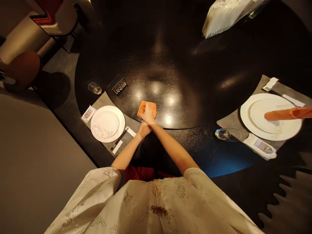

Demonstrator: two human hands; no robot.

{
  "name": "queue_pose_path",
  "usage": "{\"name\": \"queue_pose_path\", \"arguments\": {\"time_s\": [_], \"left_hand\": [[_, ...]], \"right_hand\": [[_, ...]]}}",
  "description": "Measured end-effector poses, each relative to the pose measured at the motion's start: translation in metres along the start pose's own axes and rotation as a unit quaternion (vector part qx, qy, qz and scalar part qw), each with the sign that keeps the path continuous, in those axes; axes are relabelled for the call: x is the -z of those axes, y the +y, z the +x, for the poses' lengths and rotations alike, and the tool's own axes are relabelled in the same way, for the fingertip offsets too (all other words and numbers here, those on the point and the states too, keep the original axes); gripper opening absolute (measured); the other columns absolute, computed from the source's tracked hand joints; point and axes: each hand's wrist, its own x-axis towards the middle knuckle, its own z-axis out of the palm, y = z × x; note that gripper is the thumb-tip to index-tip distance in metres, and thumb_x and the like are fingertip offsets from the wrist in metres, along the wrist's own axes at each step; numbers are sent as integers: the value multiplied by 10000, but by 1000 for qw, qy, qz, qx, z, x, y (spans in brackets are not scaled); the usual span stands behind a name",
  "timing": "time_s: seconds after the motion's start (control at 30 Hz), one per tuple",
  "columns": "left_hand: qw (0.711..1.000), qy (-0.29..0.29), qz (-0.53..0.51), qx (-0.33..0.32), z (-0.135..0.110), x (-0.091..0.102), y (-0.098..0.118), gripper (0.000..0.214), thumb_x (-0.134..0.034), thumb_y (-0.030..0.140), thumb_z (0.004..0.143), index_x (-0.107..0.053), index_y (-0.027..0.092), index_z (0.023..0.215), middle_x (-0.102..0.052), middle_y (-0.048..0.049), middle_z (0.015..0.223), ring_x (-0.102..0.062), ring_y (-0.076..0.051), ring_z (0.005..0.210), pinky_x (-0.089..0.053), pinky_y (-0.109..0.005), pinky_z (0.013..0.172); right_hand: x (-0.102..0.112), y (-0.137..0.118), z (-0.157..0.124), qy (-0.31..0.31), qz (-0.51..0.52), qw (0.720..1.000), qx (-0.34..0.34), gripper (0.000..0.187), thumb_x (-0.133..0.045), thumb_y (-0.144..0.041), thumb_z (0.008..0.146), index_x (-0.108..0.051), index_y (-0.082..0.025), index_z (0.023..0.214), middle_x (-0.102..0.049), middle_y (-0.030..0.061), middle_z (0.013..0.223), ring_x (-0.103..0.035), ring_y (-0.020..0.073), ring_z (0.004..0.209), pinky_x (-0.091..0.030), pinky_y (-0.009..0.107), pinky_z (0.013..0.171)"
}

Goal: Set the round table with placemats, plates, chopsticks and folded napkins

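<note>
An orange cloth napkin (153, 106) is bunched up in front of me, over the near part of the dark table. My right hand (148, 115) pinches it from above, the fingers closed on a rolled or gathered part at its left side. Just below, partly covered by the right wrist, my left hand (145, 128) is closed at the napkin's lower end, with most of its fingers hidden. To the left, a white plate (122, 125) with a smaller plate on it rests on a grey placemat (103, 101). Black chopsticks (119, 138) lie beside it.
A second setting at right has a white plate (246, 112) with a rolled orange napkin (292, 114) over it. Glasses stand near both settings, one glass (95, 88) at left. A patterned black card (119, 86) and a white stack (219, 19) are on the table (170, 65).
</note>
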Motion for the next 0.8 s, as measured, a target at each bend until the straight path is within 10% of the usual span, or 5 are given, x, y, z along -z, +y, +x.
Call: {"name": "queue_pose_path", "arguments": {"time_s": [0.23, 0.4, 0.53, 0.67, 0.8], "left_hand": [[980, 92, 178, 18, 19, 50, -2, 387, -526, 297, 805, -548, 141, 1159, -573, -156, 1184, -518, -257, 1128, -392, -371, 983], [963, -41, 250, 89, 48, 49, 4, 269, -530, 314, 826, -641, 135, 994, -663, -163, 997, -607, -284, 968, -438, -353, 853], [977, -109, 109, 145, 45, 43, 4, 242, -559, 339, 799, -667, 133, 864, -693, -108, 900, -625, -259, 916, -463, -339, 820], [937, -223, -194, 183, 34, 40, 5, 282, -535, 288, 795, -637, 110, 988, -688, -101, 957, -642, -200, 897, -491, -303, 809], [937, -243, -230, 104, 36, 39, 15, 375, -534, 207, 778, -547, 107, 1139, -663, -110, 1029, -627, -191, 949, -482, -306, 853]], "right_hand": [[-3, 27, 12, -92, 103, 990, -26, 203, -323, -247, 854, -484, -224, 974, -609, 7, 842, -603, 144, 801, -475, 289, 775], [23, 47, -12, 97, 60, 987, -110, 241, -481, -234, 744, -545, -178, 969, -609, 107, 1026, -556, 219, 1031, -436, 377, 933], [44, 58, -29, -11, 280, 930, -239, 393, -649, -291, 651, -553, -181, 1015, -652, 75, 1000, -612, 216, 957, -507, 375, 863], [63, 63, -42, -153, 487, 845, -158, 421, -672, -251, 629, -575, -180, 1032, -660, 77, 1066, -632, 206, 962, -523, 344, 870], [71, 74, -46, -184, 488, 848, -91, 527, -684, -300, 622, -549, -179, 1116, -634, 91, 1131, -602, 225, 1038, -497, 378, 909]]}}
